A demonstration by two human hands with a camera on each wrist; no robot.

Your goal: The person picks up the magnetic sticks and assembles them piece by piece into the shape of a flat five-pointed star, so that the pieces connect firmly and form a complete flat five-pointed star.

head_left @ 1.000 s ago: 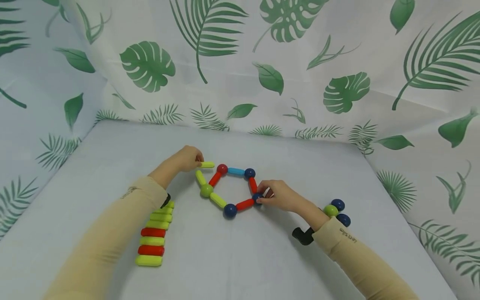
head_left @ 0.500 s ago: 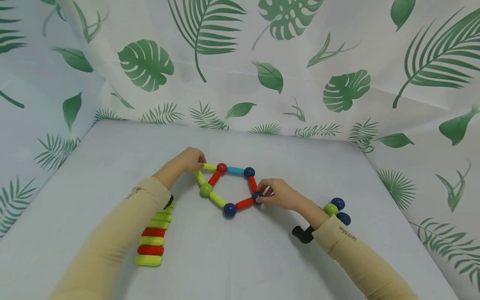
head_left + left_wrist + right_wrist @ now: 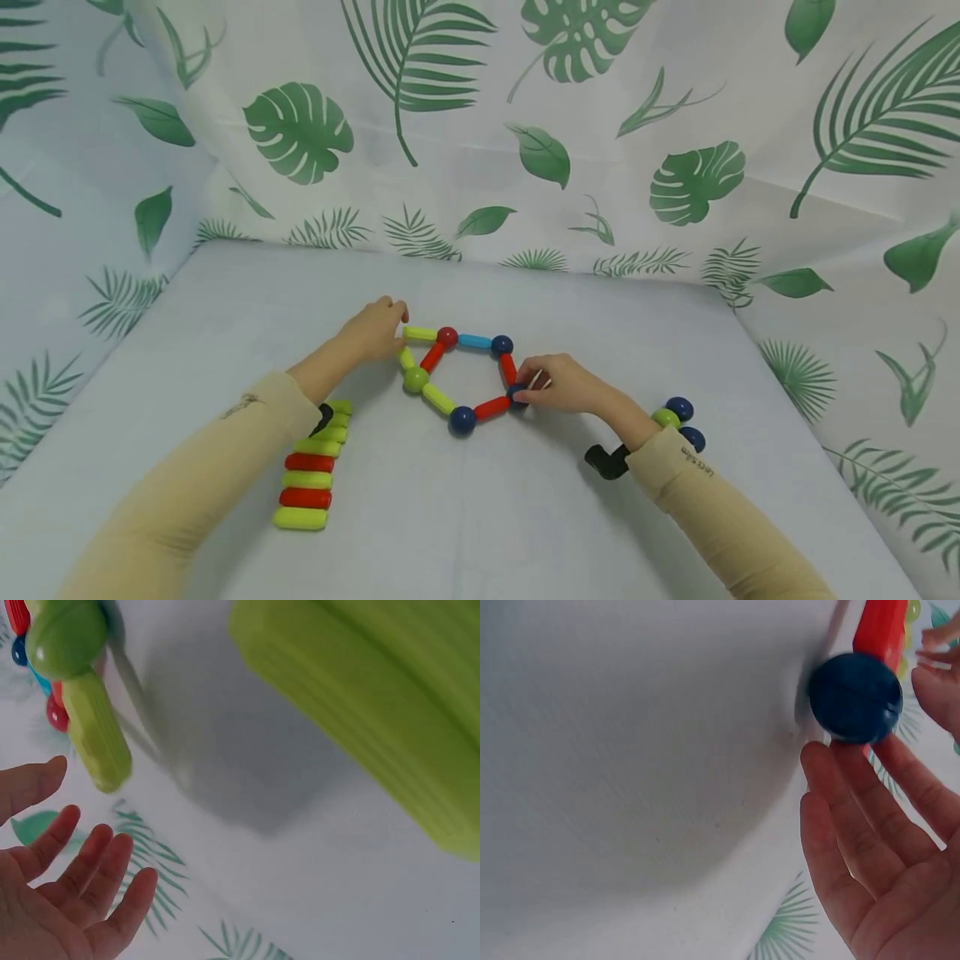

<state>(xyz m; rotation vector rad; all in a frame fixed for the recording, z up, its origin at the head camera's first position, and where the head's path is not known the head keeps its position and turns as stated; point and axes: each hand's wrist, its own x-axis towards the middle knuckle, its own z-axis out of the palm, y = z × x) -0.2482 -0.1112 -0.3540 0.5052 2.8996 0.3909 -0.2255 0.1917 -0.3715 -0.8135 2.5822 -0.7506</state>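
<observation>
R hand (image 3: 562,385) on dk-blu ball (image 3: 855,697)

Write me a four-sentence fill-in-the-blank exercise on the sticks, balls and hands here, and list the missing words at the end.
1. The light blue stick runs from a dark blue ball to a ____ ball.
2. The right hand touches a dark ____ ball.
3. The left hand is holding ____.
4. In the row of loose sticks beside the left sleeve, ____ red sticks are visible.

Missing words: red; blue; nothing; two.
</observation>
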